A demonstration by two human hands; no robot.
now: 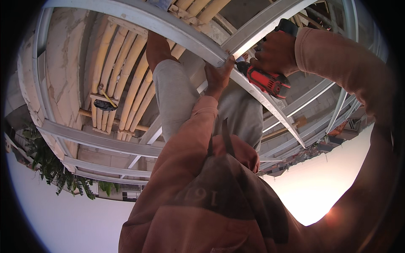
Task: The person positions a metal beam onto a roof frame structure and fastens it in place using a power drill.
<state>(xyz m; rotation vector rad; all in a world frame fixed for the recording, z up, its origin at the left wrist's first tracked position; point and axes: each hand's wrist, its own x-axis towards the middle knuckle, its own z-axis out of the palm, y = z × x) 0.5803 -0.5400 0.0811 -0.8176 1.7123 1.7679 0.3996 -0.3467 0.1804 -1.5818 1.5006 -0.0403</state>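
Note:
My right hand (pixel 276 52) is wrapped round the grip of a red and black cordless drill (pixel 270 83). The drill's nose points left at the joint where a long silvery metal beam (pixel 173 28) meets a cross beam (pixel 270 26). At that same joint, my left hand (pixel 218 78) grips the long beam's edge from below in the picture, its fingertips close to the drill's nose. Whether a screw sits at the tip is too small to make out.
Bamboo poles (pixel 135 82) lie in rows below the frame on the left. A black object (pixel 104 104) with a yellow stick rests on them. More metal beams (pixel 101 138) cross around my grey-trousered legs (pixel 175 95). Leafy plants (pixel 52 162) show beyond the left side.

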